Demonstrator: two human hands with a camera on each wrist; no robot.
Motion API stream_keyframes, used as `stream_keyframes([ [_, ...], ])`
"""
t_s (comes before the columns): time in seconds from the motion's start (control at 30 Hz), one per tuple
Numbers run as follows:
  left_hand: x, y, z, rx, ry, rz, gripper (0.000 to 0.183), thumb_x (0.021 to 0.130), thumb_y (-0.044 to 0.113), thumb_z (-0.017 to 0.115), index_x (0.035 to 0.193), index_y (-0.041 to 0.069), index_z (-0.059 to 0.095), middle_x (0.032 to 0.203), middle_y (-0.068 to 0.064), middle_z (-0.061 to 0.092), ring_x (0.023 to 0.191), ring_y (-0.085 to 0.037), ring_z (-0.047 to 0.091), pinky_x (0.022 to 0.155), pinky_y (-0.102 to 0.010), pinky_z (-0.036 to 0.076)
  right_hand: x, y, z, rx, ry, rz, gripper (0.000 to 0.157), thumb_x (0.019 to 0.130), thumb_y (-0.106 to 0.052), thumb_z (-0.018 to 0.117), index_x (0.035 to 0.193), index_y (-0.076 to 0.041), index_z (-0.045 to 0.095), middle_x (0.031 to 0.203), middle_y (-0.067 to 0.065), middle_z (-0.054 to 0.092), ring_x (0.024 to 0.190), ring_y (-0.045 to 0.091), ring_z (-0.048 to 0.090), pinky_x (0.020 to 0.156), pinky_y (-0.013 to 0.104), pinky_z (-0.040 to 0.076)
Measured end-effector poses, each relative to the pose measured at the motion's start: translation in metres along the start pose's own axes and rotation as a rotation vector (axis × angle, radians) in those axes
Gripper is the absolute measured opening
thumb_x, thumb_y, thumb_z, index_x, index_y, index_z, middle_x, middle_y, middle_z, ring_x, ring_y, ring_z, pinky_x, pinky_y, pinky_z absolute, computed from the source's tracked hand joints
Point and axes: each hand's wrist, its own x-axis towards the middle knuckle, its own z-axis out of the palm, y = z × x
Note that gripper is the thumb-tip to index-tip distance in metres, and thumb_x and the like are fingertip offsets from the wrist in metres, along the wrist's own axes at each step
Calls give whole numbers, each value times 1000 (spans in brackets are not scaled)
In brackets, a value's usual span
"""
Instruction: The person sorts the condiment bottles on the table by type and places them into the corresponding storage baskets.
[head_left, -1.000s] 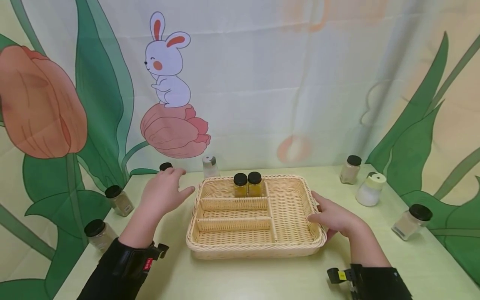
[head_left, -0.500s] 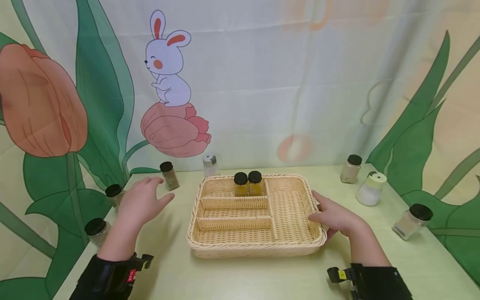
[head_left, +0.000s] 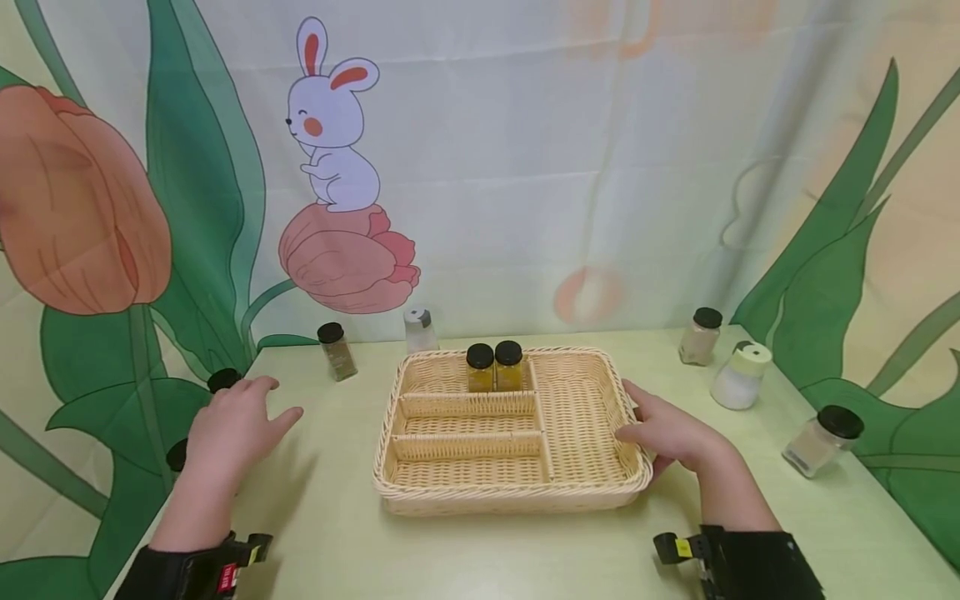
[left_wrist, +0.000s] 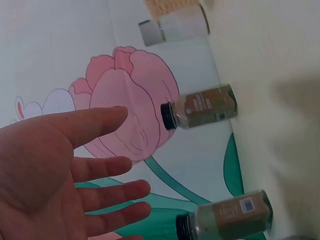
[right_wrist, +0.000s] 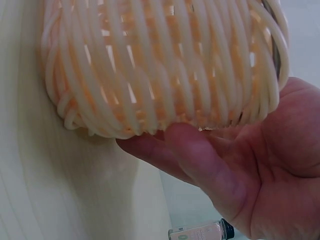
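Note:
A light wicker basket (head_left: pixel 502 502) with several compartments stands mid-table. Two black-lidded jars of yellow spice (head_left: pixel 480 380) sit side by side in its back compartment. My right hand (head_left: pixel 670 433) grips the basket's right side, thumb over the rim and fingers outside and below, as the right wrist view also shows. Over the table's left side hovers my left hand (head_left: pixel 231 427), fingers extended and holding nothing. It partly hides a black-lidded jar (head_left: pixel 223 380) and another dark-lidded jar (head_left: pixel 177 455). In the left wrist view, two jars of brown spice (left_wrist: pixel 206 107) stand beyond the fingertips.
At the back left are a brown spice jar (head_left: pixel 339 358) and a shaker with a grey-white top (head_left: pixel 420 332). On the right stand a black-lidded jar (head_left: pixel 701 337), a pale-green-topped shaker (head_left: pixel 740 379) and a tilted-looking jar (head_left: pixel 821 442). A printed curtain (head_left: pixel 487 167) hangs behind.
My left hand has moved left and toward me, away from the back-left jar, which is now uncovered. The right hand and the basket have stayed in place.

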Motion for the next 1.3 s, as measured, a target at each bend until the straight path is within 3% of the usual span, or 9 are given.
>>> stream_keyframes([
  [0.2,-4,-16,2,13,-26,-32,64,92,44,71,129,-7,56,113,-30,60,105,-55,53,75,-68,47,1,1,-1,1,3,6,89,97,-12,61,166,-20,4,151,38,31,78,31,71,55,51,60],
  [0.53,-14,-36,3,29,-96,-98,76,92,53,68,135,-8,53,127,-38,53,110,-60,49,81,-71,46,3,3,0,-9,3,7,91,97,-14,63,166,-21,4,155,36,28,81,30,71,56,50,60],
  [0.87,-20,-55,1,14,-112,-105,76,94,56,64,135,-7,53,126,-38,53,110,-62,48,81,-71,45,1,2,-1,-11,7,9,90,97,-13,62,166,-20,3,152,38,31,80,31,71,55,51,60],
  [1.1,-25,-71,-1,-10,-176,-153,79,96,58,59,136,-10,49,129,-41,47,113,-65,42,82,-73,44,0,0,0,-10,8,6,90,97,-12,62,166,-20,3,151,38,33,80,31,71,55,50,60],
  [1.3,-31,-81,-3,-29,-193,-160,82,96,59,59,136,-12,47,127,-42,46,113,-65,44,81,-71,46,0,-1,0,-9,7,1,90,97,-12,62,166,-20,4,152,37,33,80,30,72,55,50,60],
])
